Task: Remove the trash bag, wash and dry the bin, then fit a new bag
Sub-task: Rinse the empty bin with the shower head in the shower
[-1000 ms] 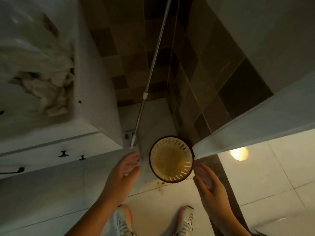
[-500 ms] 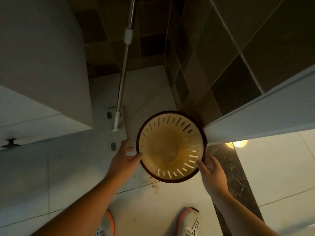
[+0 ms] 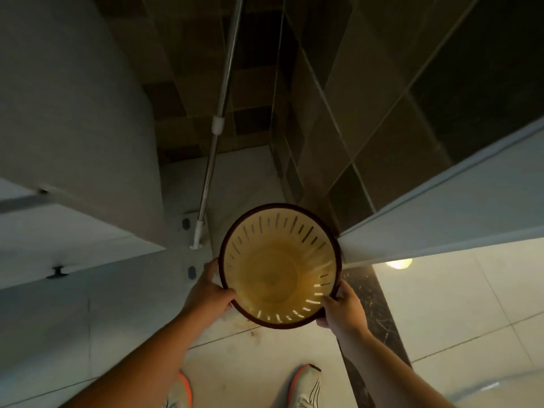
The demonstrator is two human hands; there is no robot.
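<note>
Gripping bare bin [image 3: 279, 269] by rim, left hand [image 3: 207, 295] and right hand [image 3: 343, 309] fingers clamped; washing comes next, probably carrying it to water.

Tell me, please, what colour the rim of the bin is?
Dark brown; the bin inside it is yellowish with slits. It shows best in the head view.
</note>
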